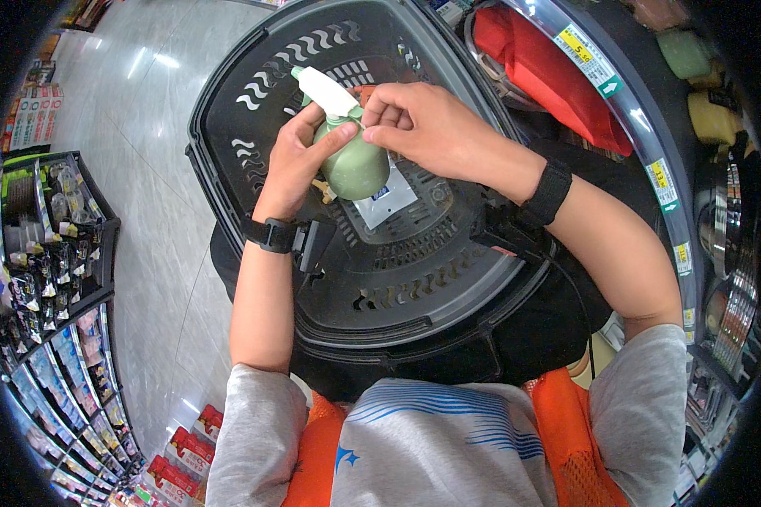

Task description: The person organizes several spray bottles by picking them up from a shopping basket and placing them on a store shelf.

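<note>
A green plastic spray bottle [356, 163] with a white and green trigger head [326, 90] is held tilted over a dark grey shopping basket [418, 279]. My left hand [301, 155] wraps the bottle's neck and shoulder, its thumb lying across the front. My right hand [422, 123] has its thumb and curled fingers pinched at the neck, just below the trigger head; a thin piece there is too small to make out. Below the bottle, a clear and white packet [390, 204] with blue print lies in the basket. Part of an orange item [366, 94] shows behind the bottle.
Shelves with price labels [583, 54] curve along the right, beside a red cloth item [539, 70]. At left stands a rack of small packaged goods [54, 247]. Red boxes [187, 453] sit on the lower left. Grey tiled floor [155, 158] runs between rack and basket.
</note>
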A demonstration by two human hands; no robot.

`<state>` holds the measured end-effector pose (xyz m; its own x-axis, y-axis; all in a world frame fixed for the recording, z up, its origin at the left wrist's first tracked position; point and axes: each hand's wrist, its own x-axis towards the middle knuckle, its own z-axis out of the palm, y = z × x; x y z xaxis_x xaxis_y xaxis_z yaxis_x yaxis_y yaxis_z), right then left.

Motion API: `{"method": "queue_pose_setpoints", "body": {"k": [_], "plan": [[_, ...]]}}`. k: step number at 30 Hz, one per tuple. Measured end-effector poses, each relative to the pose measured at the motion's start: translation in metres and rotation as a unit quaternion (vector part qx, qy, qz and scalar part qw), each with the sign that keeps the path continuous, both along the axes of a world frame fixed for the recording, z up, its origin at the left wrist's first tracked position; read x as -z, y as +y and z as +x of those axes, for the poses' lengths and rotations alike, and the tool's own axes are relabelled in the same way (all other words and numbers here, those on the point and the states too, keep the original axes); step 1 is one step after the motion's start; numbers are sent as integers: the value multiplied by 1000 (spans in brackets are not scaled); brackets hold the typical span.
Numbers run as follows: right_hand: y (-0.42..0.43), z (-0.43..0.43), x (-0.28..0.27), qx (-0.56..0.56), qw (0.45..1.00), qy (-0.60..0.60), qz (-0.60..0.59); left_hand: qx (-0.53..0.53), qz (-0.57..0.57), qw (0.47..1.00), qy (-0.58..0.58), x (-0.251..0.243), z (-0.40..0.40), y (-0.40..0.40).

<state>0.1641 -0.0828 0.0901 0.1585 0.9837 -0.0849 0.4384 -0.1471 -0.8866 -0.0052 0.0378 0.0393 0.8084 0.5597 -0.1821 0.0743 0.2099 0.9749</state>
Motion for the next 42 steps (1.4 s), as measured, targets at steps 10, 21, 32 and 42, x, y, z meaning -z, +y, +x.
{"method": "queue_pose_setpoints", "body": {"k": [10,21,32,42], "plan": [[0,0,1,0,1000,-1,6,1,7,1000,-11,-1,1,-2],[0,-2,0,8,1000,-8,-4,-10,44,999,7,1,1,0],[-1,-3,-5,11,999,-42,-13,-14,61,998,15,3,0,0],[-1,-3,-3,10,999,-53,-7,-20,67,998,2,1,1,-2]]}}
